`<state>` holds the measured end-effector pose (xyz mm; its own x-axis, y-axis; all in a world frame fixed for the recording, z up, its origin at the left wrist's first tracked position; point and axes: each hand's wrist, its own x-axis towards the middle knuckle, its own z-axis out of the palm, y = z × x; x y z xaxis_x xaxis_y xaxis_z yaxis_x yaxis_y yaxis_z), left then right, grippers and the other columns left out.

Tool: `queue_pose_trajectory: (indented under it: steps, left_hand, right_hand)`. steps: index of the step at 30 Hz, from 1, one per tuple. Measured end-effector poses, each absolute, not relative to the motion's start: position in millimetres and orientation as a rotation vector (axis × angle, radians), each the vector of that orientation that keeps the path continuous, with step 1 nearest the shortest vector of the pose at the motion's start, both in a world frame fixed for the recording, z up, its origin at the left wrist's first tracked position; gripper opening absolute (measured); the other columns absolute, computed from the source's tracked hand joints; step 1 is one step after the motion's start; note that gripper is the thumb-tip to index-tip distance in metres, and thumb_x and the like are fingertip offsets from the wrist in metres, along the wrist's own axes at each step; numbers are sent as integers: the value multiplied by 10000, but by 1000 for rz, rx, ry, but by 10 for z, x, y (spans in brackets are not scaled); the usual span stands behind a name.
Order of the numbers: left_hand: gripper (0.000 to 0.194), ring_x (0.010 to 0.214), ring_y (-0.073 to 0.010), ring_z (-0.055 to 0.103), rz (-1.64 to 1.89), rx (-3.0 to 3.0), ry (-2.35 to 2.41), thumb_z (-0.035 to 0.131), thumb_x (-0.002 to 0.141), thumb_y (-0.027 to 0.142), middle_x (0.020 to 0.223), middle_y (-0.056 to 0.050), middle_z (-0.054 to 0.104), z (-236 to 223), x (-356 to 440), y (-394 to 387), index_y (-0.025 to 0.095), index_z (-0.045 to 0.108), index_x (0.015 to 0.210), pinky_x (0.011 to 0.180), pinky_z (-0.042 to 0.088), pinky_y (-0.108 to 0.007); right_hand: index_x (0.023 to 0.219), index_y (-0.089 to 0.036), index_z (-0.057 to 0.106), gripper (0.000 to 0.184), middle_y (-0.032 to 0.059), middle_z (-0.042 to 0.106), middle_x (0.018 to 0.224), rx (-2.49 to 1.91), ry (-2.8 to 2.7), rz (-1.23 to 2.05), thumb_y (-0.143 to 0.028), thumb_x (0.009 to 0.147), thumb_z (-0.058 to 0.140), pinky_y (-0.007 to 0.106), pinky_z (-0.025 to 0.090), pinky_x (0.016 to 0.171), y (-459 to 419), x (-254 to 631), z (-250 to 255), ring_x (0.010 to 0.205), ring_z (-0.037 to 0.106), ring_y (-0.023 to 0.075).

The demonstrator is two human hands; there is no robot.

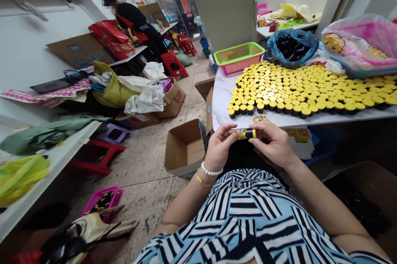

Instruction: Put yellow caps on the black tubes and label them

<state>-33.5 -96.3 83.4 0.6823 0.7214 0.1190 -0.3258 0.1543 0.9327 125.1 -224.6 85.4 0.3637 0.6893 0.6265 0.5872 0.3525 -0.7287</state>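
Observation:
Between my two hands lies a small black container with a yellow cap (249, 133), held on its side. A yellow printed label (239, 133) sits against its left end; whether it is fully stuck on, I cannot tell. My left hand (221, 145) pinches the label end with thumb and fingers. At the capped end, the fingers of my right hand (274, 142) are closed on the container. Just beyond, another printed label (259, 118) shows at the table's front edge. Many upright black containers with yellow caps (279, 90) stand packed together on the white table (221, 102).
A green and pink basket (238, 59), a blue bag of black pieces (291, 46) and a pink tub in plastic (369, 44) stand behind the containers. An open cardboard box (186, 148) is on the floor left of my knees. A person in black (136, 20) bends over farther back.

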Motion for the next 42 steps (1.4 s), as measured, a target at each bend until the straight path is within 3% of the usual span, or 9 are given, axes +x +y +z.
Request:
queue_pose_trajectory:
  steps: [5,11,14,17,20,26,33,38,42]
  left_hand:
    - [355,849,-104,643,841,1269,409,857,788,308,928,-18,708,799,-347,-937,201,737,1105,835,523,-215]
    - [348,982,-178,707,759,1252,466,885,735,280,1080,-70,769,794,-401,-828,196,782,1058,908,565,-294]
    - [313,948,-175,726,747,1215,510,894,717,277,1047,-65,786,787,-412,-805,194,800,1004,906,571,-290]
    - [338,921,-189,741,762,1221,515,902,705,274,1023,-73,793,769,-403,-814,186,801,1015,883,587,-305]
    - [384,926,-199,744,770,1229,505,906,702,267,1027,-79,794,752,-390,-816,189,796,1061,854,595,-305]
    - [330,899,-168,695,749,1337,494,890,736,299,1022,-70,762,759,-425,-801,210,799,1040,883,557,-304]
    - [513,1286,-277,536,917,2040,401,890,735,328,1352,-107,574,807,-509,-734,271,748,1225,1148,415,-426]
    - [446,1076,-232,685,662,1744,276,831,811,293,1174,-97,728,715,-461,-661,208,720,1235,1004,535,-380]
    - [468,1012,-205,710,556,1531,214,887,740,246,1130,-74,758,712,-382,-660,191,740,1181,960,563,-338]
  right_hand:
    - [1195,-287,697,341,51,715,1134,-1347,-1317,32,-198,868,723,358,633,790,-2232,1233,860,977,697,213]
    - [1170,-291,710,316,55,715,1173,-1329,-1373,-9,-178,875,705,459,561,1042,-2216,1256,828,1118,678,241]
    - [1155,-289,708,307,57,710,1168,-1321,-1338,19,-179,868,712,442,595,974,-2203,1245,808,1104,677,242]
    - [1170,-279,690,321,56,695,1145,-1318,-1247,123,-195,862,724,377,636,837,-2188,1207,768,975,700,212]
    - [1180,-269,677,327,54,681,1136,-1303,-1183,219,-220,862,736,355,644,798,-2174,1170,731,868,704,182]
    - [1152,-281,702,301,62,693,1153,-1359,-1290,58,-185,867,720,416,621,911,-2164,1163,742,1104,662,245]
    - [1167,-280,710,305,63,640,1179,-1297,-1212,219,-198,873,728,367,650,858,-2141,1132,706,1019,681,209]
    - [1273,-290,690,369,76,591,1264,-1217,-1219,398,-225,911,688,353,641,908,-2126,1140,671,1054,689,200]
    - [1254,-311,714,375,55,660,1208,-1304,-1354,185,-191,900,690,374,597,976,-2168,1222,726,1082,681,208]
